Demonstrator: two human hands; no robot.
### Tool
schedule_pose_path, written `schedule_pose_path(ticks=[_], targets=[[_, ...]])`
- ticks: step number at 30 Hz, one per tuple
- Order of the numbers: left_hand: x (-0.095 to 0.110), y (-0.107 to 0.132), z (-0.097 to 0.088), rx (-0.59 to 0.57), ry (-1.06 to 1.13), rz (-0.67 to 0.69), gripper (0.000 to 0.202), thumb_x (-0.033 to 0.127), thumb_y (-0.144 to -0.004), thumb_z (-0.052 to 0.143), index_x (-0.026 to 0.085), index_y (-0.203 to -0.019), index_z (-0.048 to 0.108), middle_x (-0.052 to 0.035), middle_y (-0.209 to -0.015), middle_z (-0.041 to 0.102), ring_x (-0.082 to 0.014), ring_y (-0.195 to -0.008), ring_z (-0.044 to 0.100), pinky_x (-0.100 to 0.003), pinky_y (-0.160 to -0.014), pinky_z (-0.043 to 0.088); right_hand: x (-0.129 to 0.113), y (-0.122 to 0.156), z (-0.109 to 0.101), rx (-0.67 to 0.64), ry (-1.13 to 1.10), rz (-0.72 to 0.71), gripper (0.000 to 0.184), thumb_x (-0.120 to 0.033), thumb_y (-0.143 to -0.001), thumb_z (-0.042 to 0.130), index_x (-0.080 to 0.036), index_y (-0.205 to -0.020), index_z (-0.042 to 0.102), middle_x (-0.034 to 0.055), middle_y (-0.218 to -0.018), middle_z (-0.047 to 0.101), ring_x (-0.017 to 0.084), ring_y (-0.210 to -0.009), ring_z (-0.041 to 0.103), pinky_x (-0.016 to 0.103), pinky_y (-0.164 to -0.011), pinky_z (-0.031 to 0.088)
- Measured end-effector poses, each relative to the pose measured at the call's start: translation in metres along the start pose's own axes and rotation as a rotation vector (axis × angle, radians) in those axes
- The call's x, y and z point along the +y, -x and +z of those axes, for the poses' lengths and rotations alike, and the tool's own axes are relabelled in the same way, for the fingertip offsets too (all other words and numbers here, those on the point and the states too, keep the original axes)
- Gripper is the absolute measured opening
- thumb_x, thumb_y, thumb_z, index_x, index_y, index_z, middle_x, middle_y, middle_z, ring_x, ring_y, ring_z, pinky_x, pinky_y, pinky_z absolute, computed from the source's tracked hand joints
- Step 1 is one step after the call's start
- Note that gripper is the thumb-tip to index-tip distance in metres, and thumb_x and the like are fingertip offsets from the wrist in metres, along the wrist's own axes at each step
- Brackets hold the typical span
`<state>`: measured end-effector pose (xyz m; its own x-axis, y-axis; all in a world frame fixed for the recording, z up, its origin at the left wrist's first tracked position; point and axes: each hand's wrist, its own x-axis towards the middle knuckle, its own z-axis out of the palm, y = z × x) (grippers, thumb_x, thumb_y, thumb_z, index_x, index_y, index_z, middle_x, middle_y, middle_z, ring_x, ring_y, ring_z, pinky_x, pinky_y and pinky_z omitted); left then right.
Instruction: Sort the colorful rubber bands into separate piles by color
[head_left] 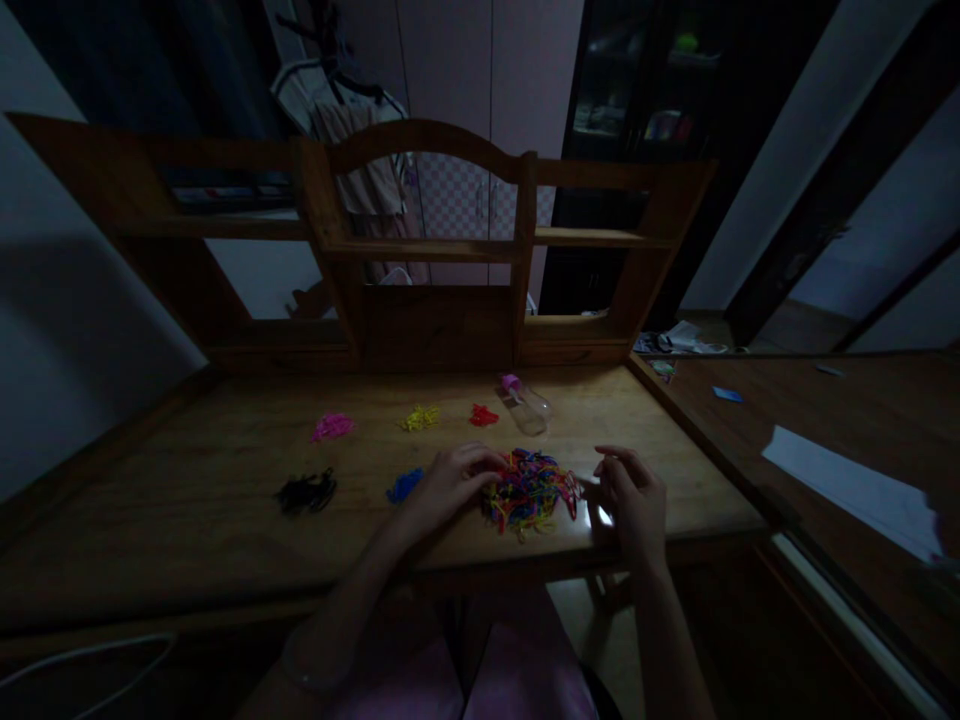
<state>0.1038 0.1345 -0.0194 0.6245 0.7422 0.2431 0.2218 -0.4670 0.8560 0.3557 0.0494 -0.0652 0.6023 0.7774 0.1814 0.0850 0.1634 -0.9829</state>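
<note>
A heap of mixed-colour rubber bands lies on the wooden desk near its front edge. My left hand rests at the heap's left side, its curled fingers touching the bands. My right hand is just right of the heap, fingers bent and pinched together near its edge; what they hold is too small to see. Sorted small piles lie further back and left: pink, yellow, red, blue and black.
A clear bottle with a pink cap lies behind the heap. A wooden shelf unit stands along the desk's back. A second dark table with papers adjoins on the right. The room is dim.
</note>
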Motion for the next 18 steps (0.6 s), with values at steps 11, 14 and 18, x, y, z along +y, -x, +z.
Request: schedule_pose_path(ticks=[11, 14, 18], targets=[[-0.005, -0.003, 0.002, 0.090, -0.012, -0.061, 0.014, 0.032, -0.079, 0.066, 0.023, -0.086, 0.074, -0.0041, -0.093, 0.072, -0.0209, -0.090, 0.064, -0.031, -0.085, 0.046, -0.005, 0.002, 0.001, -0.001, 0.018, -0.008, 0.026, -0.037, -0.081, 0.061, -0.018, -0.097, 0.068, -0.0008, -0.070, 0.056, 0.009, -0.051, 0.045, 0.019, -0.041, 0.036], [-0.010, -0.004, 0.003, 0.121, 0.046, -0.131, 0.017, 0.035, -0.077, 0.068, 0.021, -0.083, 0.075, -0.0043, -0.089, 0.073, -0.0211, -0.085, 0.066, -0.030, -0.080, 0.048, -0.006, 0.002, 0.002, -0.001, 0.019, -0.006, 0.027, -0.039, -0.079, 0.062, -0.018, -0.096, 0.068, -0.0013, -0.069, 0.056, 0.009, -0.050, 0.044, 0.019, -0.041, 0.035], [-0.020, -0.006, 0.003, 0.164, 0.154, -0.197, 0.020, 0.035, -0.076, 0.068, 0.018, -0.084, 0.075, -0.0057, -0.084, 0.074, -0.0212, -0.079, 0.067, -0.029, -0.072, 0.050, -0.006, 0.003, 0.002, 0.010, 0.018, -0.003, 0.028, -0.039, -0.079, 0.062, -0.018, -0.096, 0.068, -0.0014, -0.069, 0.056, 0.009, -0.049, 0.043, 0.019, -0.040, 0.034]])
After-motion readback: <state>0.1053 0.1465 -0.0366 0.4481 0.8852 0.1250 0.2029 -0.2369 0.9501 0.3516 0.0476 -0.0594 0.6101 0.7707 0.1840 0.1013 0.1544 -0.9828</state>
